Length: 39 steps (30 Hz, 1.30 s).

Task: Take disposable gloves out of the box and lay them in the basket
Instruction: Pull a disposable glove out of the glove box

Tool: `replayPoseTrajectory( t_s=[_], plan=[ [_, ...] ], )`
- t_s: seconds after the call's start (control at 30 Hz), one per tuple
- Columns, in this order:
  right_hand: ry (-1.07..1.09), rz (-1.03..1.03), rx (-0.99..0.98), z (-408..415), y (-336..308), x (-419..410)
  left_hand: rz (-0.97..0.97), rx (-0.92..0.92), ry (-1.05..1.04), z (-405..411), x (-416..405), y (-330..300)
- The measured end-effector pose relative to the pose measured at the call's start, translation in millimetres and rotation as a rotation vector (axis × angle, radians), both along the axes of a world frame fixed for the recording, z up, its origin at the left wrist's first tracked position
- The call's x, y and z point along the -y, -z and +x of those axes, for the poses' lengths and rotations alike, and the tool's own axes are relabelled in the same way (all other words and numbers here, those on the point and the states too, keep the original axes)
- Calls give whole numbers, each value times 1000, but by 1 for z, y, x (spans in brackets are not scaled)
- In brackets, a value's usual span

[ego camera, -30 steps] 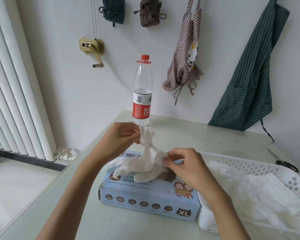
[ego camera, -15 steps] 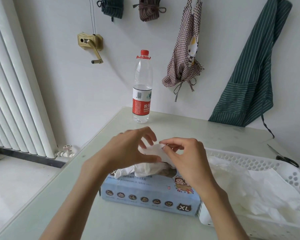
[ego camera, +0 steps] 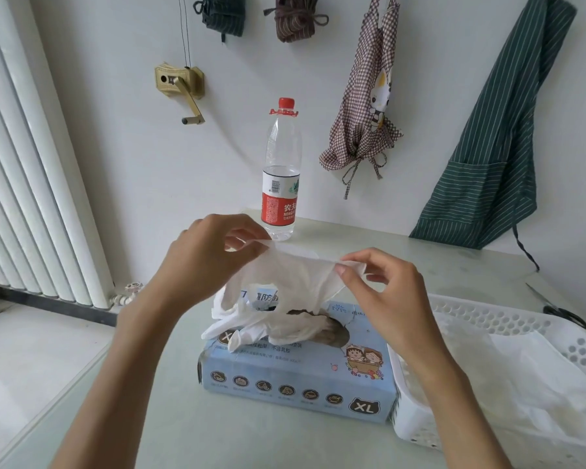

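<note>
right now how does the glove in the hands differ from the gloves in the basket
The held glove is stretched by its cuff between the left hand and right hand, above the box; the basket gloves lie flat, untouched, in the basket. Both are thin, white and translucent.

Basket (ego camera: 487,319) at 4 o'clock runs off the right and bottom edges; gloves in basket (ego camera: 538,377) pile up, count unreadable. The right hand (ego camera: 383,299) covers part of the box (ego camera: 295,377) top, and loose gloves (ego camera: 268,328) hide the opening's left part. Small box print is illegible. Scissors (ego camera: 555,308) at 3 o'clock are partly behind the basket rim. Green apron (ego camera: 487,147) top at 1 o'clock is cut off.
</note>
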State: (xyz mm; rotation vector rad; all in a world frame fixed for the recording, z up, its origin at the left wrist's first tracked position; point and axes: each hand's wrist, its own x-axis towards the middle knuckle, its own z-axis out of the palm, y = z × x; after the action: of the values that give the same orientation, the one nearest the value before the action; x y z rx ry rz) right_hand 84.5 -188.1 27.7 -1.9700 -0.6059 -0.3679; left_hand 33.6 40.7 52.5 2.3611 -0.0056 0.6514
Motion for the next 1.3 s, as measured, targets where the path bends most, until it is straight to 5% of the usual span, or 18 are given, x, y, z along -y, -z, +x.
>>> replayPoseTrajectory(
  t_s=[0.23, 0.37, 0.6, 0.8, 1.03, 1.3],
  plan=[
    [-118, 594, -318, 5, -6, 4, -77, 62, 34, 3, 11, 0],
    [-20, 666, -207, 4, -11, 9, -112, 70, 73, 7, 17, 2],
    [166, 550, 89, 1, -29, 40, -392, 193, 114, 10, 53, -7],
    [362, 337, 377, 1, -55, 97, -285, 90, 322, 23, 90, -23],
    [585, 30, 439, -2, -73, 171, -86, 17, 324, 48, 149, -28],
    [530, 82, 481, -26, -80, 178, -255, 203, 204, 31, 165, -26]
  ],
)
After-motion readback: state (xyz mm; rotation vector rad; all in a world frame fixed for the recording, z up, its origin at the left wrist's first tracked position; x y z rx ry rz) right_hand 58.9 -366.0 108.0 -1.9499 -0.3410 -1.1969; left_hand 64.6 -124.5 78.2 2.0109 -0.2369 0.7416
